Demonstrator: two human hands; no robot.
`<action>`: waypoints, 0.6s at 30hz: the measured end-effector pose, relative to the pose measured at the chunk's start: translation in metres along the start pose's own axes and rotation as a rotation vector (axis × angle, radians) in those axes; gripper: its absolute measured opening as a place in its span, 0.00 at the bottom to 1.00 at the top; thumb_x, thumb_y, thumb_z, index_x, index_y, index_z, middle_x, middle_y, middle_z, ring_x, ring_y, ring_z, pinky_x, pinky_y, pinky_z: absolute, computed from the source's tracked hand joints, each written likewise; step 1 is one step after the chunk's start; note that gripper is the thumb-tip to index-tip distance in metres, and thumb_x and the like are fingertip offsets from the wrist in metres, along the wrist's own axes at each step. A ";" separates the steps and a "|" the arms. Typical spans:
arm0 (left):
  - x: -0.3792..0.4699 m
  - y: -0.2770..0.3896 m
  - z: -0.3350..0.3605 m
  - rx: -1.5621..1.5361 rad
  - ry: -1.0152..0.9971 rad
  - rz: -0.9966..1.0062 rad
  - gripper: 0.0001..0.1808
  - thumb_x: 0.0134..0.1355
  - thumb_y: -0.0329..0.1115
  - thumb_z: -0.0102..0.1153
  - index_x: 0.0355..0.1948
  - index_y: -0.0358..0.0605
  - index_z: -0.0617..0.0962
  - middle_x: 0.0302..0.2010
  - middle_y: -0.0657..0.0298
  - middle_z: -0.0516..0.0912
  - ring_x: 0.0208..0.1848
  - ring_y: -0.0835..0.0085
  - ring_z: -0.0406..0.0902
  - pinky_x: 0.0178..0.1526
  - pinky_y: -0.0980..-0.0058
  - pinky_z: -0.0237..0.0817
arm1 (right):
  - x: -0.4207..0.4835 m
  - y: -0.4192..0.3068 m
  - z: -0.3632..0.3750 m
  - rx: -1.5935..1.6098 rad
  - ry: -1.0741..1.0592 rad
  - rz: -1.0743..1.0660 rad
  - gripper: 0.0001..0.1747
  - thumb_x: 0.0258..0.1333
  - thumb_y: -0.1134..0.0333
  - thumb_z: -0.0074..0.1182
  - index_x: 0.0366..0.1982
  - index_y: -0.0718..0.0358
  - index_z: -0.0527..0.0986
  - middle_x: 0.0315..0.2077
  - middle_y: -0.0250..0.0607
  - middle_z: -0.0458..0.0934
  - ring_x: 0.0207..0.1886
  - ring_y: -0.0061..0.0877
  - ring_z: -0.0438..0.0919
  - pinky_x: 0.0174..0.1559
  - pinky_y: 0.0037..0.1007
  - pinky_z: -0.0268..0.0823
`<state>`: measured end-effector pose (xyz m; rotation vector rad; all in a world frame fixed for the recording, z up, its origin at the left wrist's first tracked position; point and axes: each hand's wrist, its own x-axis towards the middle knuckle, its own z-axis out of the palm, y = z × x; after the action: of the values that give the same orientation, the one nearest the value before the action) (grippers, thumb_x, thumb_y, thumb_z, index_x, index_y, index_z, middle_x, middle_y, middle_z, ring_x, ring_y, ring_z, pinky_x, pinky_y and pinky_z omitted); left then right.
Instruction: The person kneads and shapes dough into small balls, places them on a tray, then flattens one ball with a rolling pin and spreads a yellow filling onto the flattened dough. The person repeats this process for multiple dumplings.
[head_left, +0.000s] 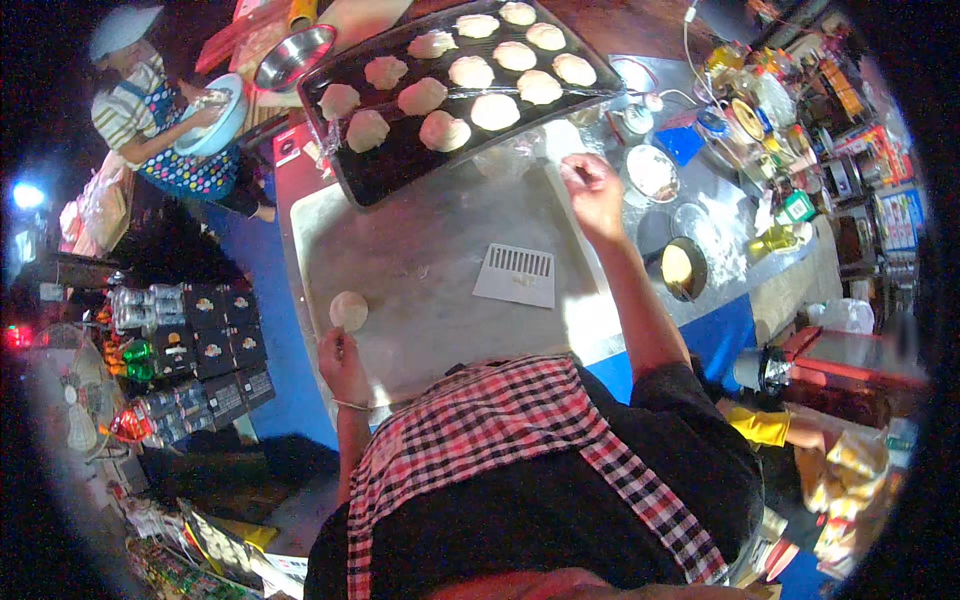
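My left hand (345, 364) is at the left edge of the metal work tray, its fingertips touching or right beside a flat round piece of dough (349, 310). My right hand (592, 191) is raised over the tray's upper right side, fingers curled together; whether something small sits between them cannot be made out. A white slotted dough scraper (515, 276) lies flat on the work tray (427, 255). Beyond it, a black baking tray (375, 180) holds rows of pale, swirled dough pieces (445, 131).
A white tub of flour-like powder (652, 174), a dark bowl with yellow contents (683, 268) and scattered powder (724, 240) are on the right. Bottles and jars (750, 120) crowd beyond. A steel bowl (294, 58) stands upper left, near a person holding a light-blue basin (214, 116).
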<state>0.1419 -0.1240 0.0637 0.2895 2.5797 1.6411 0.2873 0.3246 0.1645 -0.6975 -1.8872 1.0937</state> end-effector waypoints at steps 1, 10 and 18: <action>-0.001 -0.002 -0.002 0.019 0.002 -0.002 0.12 0.65 0.29 0.58 0.48 0.37 0.81 0.40 0.61 0.80 0.40 0.73 0.77 0.43 0.75 0.70 | 0.009 -0.005 0.012 -0.161 -0.033 -0.188 0.06 0.55 0.77 0.58 0.37 0.65 0.79 0.33 0.37 0.80 0.36 0.26 0.78 0.42 0.26 0.70; -0.013 -0.002 -0.013 0.172 0.053 0.056 0.12 0.64 0.30 0.60 0.47 0.40 0.82 0.39 0.60 0.81 0.39 0.72 0.78 0.42 0.74 0.71 | 0.090 0.007 0.156 -0.456 -0.537 -0.482 0.06 0.58 0.71 0.48 0.32 0.59 0.76 0.34 0.44 0.81 0.39 0.43 0.80 0.39 0.44 0.71; -0.017 -0.030 -0.030 0.077 0.011 -0.118 0.12 0.63 0.29 0.60 0.47 0.39 0.81 0.39 0.58 0.81 0.40 0.68 0.80 0.43 0.71 0.72 | 0.102 -0.013 0.163 -0.163 -0.381 -0.376 0.07 0.55 0.65 0.55 0.31 0.60 0.80 0.31 0.48 0.82 0.39 0.47 0.81 0.41 0.44 0.73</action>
<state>0.1501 -0.1664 0.0488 0.1301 2.6171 1.5115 0.0943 0.3289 0.1686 -0.2073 -2.3340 0.8783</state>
